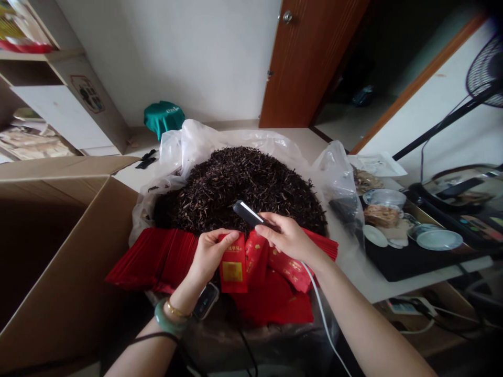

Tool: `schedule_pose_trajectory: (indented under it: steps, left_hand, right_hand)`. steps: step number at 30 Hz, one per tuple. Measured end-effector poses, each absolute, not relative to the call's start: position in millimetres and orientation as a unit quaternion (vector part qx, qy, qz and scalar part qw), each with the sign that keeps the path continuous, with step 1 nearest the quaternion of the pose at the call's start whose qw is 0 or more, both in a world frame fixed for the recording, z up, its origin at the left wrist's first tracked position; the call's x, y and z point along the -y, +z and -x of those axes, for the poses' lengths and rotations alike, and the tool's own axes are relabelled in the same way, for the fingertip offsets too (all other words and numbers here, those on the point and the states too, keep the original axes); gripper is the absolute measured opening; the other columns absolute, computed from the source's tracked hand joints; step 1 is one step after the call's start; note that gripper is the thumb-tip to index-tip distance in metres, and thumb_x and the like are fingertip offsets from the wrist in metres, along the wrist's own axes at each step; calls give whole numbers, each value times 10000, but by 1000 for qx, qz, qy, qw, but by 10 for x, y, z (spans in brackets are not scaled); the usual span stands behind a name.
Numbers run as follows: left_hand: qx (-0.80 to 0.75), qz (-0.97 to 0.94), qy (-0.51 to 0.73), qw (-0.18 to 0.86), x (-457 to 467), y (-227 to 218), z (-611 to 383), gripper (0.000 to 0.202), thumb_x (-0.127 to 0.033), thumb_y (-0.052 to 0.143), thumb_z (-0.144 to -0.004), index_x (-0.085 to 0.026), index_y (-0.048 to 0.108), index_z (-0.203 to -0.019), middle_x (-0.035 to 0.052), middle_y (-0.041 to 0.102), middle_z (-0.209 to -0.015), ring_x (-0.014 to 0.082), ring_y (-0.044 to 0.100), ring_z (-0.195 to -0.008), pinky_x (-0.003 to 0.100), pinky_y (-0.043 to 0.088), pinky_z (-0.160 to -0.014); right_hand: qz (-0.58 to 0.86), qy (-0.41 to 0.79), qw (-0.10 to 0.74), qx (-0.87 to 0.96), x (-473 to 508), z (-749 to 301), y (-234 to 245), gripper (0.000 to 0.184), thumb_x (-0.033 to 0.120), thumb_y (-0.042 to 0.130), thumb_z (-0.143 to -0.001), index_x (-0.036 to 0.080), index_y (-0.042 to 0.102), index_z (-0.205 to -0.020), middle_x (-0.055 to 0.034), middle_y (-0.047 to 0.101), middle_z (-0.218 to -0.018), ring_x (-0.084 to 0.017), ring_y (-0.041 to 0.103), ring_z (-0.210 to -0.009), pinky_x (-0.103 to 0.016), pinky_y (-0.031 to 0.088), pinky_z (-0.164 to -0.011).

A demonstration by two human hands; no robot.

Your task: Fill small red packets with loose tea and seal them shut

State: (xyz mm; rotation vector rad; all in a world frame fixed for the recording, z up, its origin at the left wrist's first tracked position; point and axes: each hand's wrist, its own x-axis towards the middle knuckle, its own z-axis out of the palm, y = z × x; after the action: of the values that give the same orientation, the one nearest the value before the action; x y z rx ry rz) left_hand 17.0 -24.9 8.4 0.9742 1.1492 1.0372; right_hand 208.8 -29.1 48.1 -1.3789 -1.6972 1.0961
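My left hand (pixel 210 254) pinches the top edge of a red packet (pixel 232 264) with gold print and a gold square, which hangs upright. In my right hand (pixel 288 238) is a slim black handheld device (pixel 248 213) with a white strip along it, its tip pointing up and left. A white cable (pixel 320 309) runs down from below that hand. Behind both hands lies a big heap of dark dried tea leaves (pixel 243 178) in a clear plastic bag (pixel 338 173). More red packets (pixel 271 301) lie loose under my hands. Stacked red packets (pixel 151 259) stand in rows at the left.
An open cardboard box (pixel 74 272) stands close on my left. To the right, a table (pixel 428 277) bears a black mat, clear lids and bowls. Beyond are a teal-covered stool (pixel 163 118), a brown door (pixel 306 57) and a fan (pixel 487 73).
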Motion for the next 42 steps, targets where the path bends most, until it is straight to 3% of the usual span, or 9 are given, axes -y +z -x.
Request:
schedule_pose_trajectory:
  steps: [7, 17, 20, 23, 28, 30, 34, 38, 42]
  left_hand:
    - [-457, -448, 395, 659, 290, 103, -214, 574, -653, 720, -602, -117, 769, -801, 49, 725, -633, 178, 644, -569, 271, 510, -594]
    - [-453, -484, 338, 668, 276, 164, -162, 608, -681, 656, -660, -116, 772, -852, 55, 724, -627, 179, 631, -536, 258, 496, -536]
    - [-503, -544, 335, 582, 170, 175, 1, 529, -625, 643, -705, -130, 777, -834, 54, 746, -695, 192, 636, -587, 236, 456, -512]
    - [-572, -604, 356, 425, 26, 153, 199, 296, -450, 685, -718, -171, 777, -761, 42, 761, -775, 223, 659, -717, 254, 473, -644]
    - [-596, -711, 330, 174, -11, 125, 226, 256, -249, 684, -727, -196, 729, -973, 92, 729, -963, 284, 618, -937, 375, 431, -882]
    - [-552, -769, 297, 125, 77, 131, 117, 158, -266, 660, -777, -187, 712, -904, 97, 707, -955, 274, 592, -953, 382, 416, -890]
    - [-404, -876, 103, 242, 284, 98, -102, 210, -357, 752, -713, -185, 636, -742, 27, 651, -756, 186, 586, -730, 271, 424, -672]
    - [-384, -891, -3, 241, 359, 30, -184, 406, -456, 823, -597, -181, 637, -830, 41, 668, -854, 234, 605, -832, 300, 429, -736]
    - [-392, -875, -48, 279, 314, 44, -173, 324, -414, 789, -666, -197, 678, -880, 35, 698, -929, 230, 627, -899, 282, 435, -761]
  right_hand:
    - [532, 438, 402, 603, 313, -1893, 311, 596, 283, 742, -637, 180, 526, -1182, -67, 694, -1025, -203, 657, -918, -331, 511, -826]
    - [556, 399, 348, 640, 318, -1902, 419, 230, 223, 636, -709, 185, 612, -934, -1, 681, -765, -164, 628, -691, -281, 495, -666]
    - [578, 380, 318, 648, 270, -2045, 434, 351, 246, 672, -716, 184, 594, -1052, -14, 704, -840, -176, 651, -747, -292, 499, -709]
    - [636, 305, 253, 662, 184, -2260, 421, 469, 292, 719, -712, 187, 570, -1145, -57, 704, -982, -213, 661, -878, -307, 488, -763]
    - [708, 165, 96, 680, 53, -2558, 318, 234, 260, 649, -760, 166, 593, -967, -108, 681, -971, -245, 650, -893, -301, 454, -727]
    - [715, 156, 50, 679, 31, -2622, 284, 199, 249, 624, -764, 164, 569, -935, -116, 673, -963, -240, 651, -877, -289, 446, -703]
    - [726, 168, -14, 666, 20, -2664, 265, 234, 264, 596, -777, 160, 524, -975, -128, 674, -936, -232, 660, -813, -283, 429, -640]
    - [732, 176, -65, 655, 13, -2629, 254, 278, 296, 585, -794, 151, 516, -1020, -139, 677, -986, -241, 667, -853, -287, 424, -644]
    - [738, 175, -82, 647, 3, -2591, 225, 297, 303, 582, -794, 142, 527, -1038, -156, 672, -1044, -271, 666, -913, -299, 428, -663]
